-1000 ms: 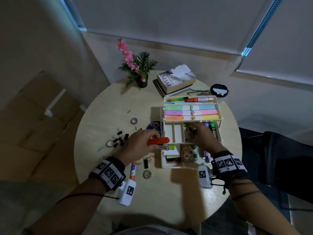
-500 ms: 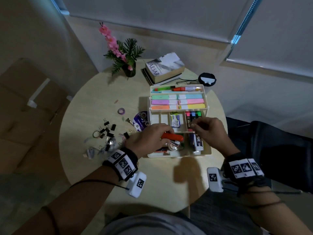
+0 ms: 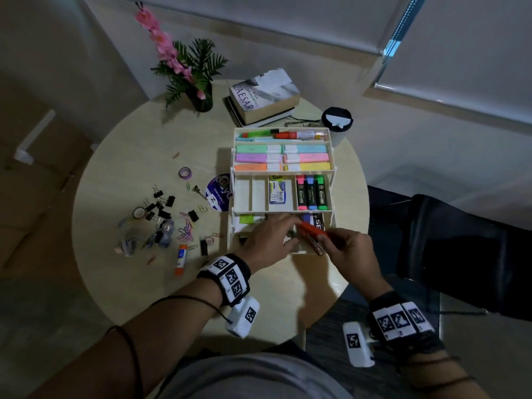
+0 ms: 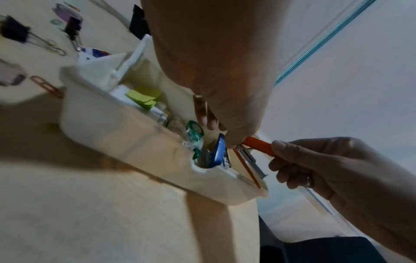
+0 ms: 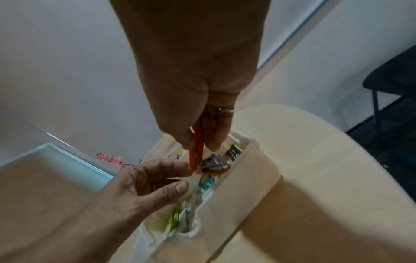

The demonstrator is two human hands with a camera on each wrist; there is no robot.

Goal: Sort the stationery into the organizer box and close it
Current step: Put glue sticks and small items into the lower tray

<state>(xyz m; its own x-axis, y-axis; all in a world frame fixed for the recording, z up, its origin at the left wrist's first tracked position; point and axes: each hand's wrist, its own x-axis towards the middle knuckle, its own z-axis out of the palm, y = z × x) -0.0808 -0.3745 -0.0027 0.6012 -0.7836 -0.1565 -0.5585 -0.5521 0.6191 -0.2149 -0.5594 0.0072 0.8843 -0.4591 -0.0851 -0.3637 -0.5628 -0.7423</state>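
The white organizer box (image 3: 232,156) stands open, its two upper trays swung back and holding highlighters and pens. Above its bottom tray (image 4: 123,138) hangs an orange stapler (image 3: 312,232), its arms splayed apart. My left hand (image 3: 270,240) holds the stapler's far hinge end (image 4: 248,141) with its fingertips. My right hand (image 3: 345,249) pinches the near end (image 5: 197,146) between thumb and fingers. Beneath the stapler lie a blue item (image 4: 219,151) and a teal tape dispenser (image 4: 194,131). Yellow-green sticky notes (image 4: 144,97) lie at the tray's left.
Loose on the round table (image 3: 129,283) left of the box lie several binder clips (image 3: 161,203), paper clips (image 3: 185,231), tape rolls (image 3: 185,172) and a glue stick (image 3: 180,259). Books (image 3: 264,96), a plant (image 3: 190,67) and a black cup (image 3: 336,122) stand behind. A dark chair (image 3: 446,240) stands at right.
The stapler has travelled from the table's left side to above the bottom tray's right part. My right hand left the tray's contents and took hold of the stapler's near end.
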